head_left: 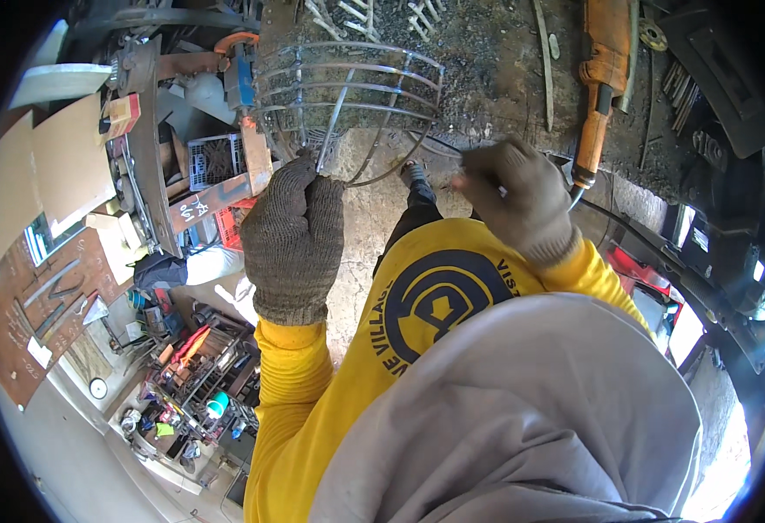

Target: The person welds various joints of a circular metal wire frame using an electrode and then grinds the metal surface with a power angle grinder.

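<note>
A curved frame of welded metal rods [341, 87] overhangs the near edge of the dark workbench [496, 78]. My left hand [291, 240], in a brown knitted glove, is closed at the frame's near lower side, where its bent rods meet the glove. The glove hides its exact grip. To the right of the frame, my right hand [522, 196] is raised in a matching glove, its fingers curled together and slightly blurred. Whatever is between those fingers, if anything, cannot be made out.
An orange power tool [605, 70] with a cable lies on the bench's right side. Short metal rods [361, 16] lie at the far edge. Left of the bench are a blue clamp [241, 78] and a plastic crate [215, 161]. Cluttered shelves [199, 383] stand lower left.
</note>
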`<action>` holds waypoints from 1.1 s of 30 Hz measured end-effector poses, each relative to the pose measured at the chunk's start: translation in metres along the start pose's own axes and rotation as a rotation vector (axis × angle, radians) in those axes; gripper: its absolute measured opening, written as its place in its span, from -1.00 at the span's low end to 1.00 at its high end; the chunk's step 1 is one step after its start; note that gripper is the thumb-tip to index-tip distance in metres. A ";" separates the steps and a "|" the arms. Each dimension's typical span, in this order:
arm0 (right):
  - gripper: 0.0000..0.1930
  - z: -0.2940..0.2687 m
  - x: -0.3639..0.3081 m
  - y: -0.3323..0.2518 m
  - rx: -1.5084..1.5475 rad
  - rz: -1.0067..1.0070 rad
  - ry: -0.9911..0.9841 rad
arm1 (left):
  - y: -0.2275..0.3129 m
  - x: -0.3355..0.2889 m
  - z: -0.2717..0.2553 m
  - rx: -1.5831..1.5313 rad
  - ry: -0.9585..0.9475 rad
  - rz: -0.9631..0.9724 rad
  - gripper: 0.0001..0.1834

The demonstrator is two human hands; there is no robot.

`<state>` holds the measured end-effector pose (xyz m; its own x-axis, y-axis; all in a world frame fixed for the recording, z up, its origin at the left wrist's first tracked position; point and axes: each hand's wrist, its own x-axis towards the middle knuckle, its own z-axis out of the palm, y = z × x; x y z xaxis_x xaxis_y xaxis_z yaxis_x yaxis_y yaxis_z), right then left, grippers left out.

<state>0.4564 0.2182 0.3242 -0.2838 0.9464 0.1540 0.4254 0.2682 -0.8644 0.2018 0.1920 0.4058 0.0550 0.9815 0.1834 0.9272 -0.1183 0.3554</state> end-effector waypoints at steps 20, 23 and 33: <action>-0.34 -0.122 -0.185 0.101 0.022 0.651 1.552 | 0.023 0.004 -0.007 -0.091 -0.029 -0.184 -0.79; -0.40 -0.136 -0.211 0.124 0.067 0.653 1.418 | 0.016 0.007 -0.004 0.064 -0.009 -0.064 -0.80; -0.58 -0.147 -0.199 0.108 -0.082 0.572 1.426 | 0.007 0.002 -0.002 0.174 -0.006 0.023 -0.73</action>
<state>0.6852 0.0853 0.2701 0.9404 0.2896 0.1783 0.2457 -0.2159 -0.9450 0.2077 0.1930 0.4103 0.0784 0.9799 0.1834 0.9758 -0.1131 0.1873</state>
